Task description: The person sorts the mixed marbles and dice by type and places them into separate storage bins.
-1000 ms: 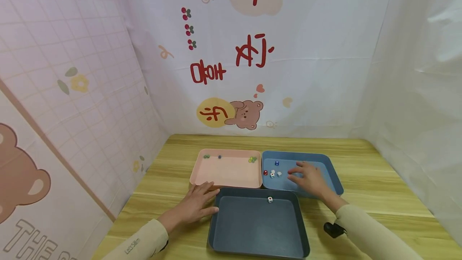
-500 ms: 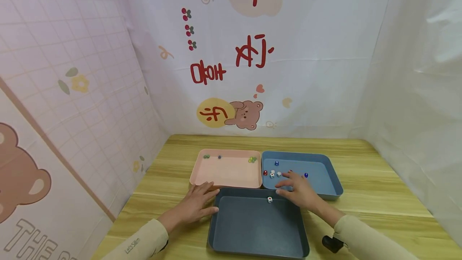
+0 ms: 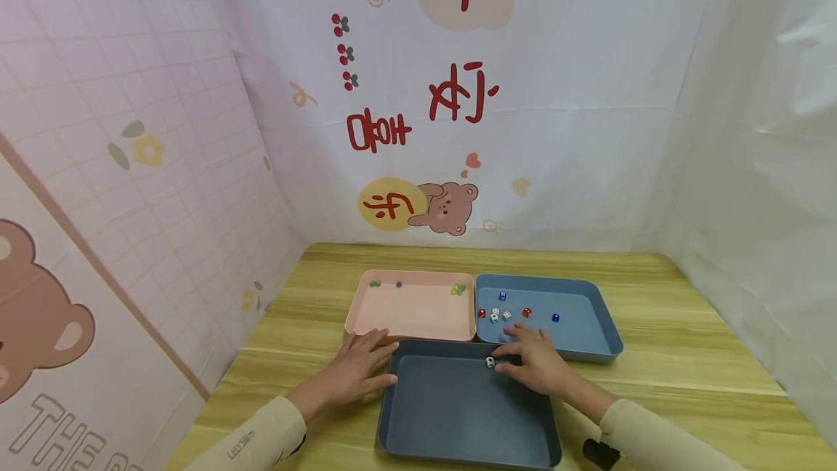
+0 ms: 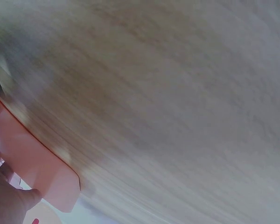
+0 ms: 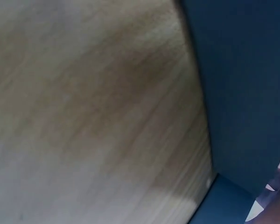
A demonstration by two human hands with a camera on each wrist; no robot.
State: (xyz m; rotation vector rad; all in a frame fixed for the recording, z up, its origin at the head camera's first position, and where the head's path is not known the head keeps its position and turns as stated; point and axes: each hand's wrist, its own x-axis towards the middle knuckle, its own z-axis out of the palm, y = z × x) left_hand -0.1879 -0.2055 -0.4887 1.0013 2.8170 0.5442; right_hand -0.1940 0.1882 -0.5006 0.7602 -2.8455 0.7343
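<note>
My left hand (image 3: pixel 356 369) lies with spread, relaxed fingers where the pink tray (image 3: pixel 408 311) meets the dark grey tray (image 3: pixel 464 413). In the left wrist view its fingers (image 4: pixel 28 198) are at the pink tray's rim. My right hand (image 3: pixel 532 362) reaches over the far right part of the dark tray. Its thumb and index finger are parted, tips right beside a white die (image 3: pixel 490 362) near the tray's far wall. The other fingers extend over the near edge of the blue tray (image 3: pixel 575 307). The right wrist view shows mostly tabletop and the trays' outer walls.
Inside the blue tray are white dice (image 3: pixel 495 316), a red die (image 3: pixel 482 313), another red die (image 3: pixel 527 312), a blue die (image 3: pixel 502 296) and another blue die (image 3: pixel 556 317). The pink tray contains yellow-green beads (image 3: pixel 457 289) and several smaller ones. A printed curtain (image 3: pixel 562 129) hangs behind the table.
My right hand has moved left and toward me, from over the blue tray to the white die in the dark tray. A red die and a blue die have come into view. The left hand stays put.
</note>
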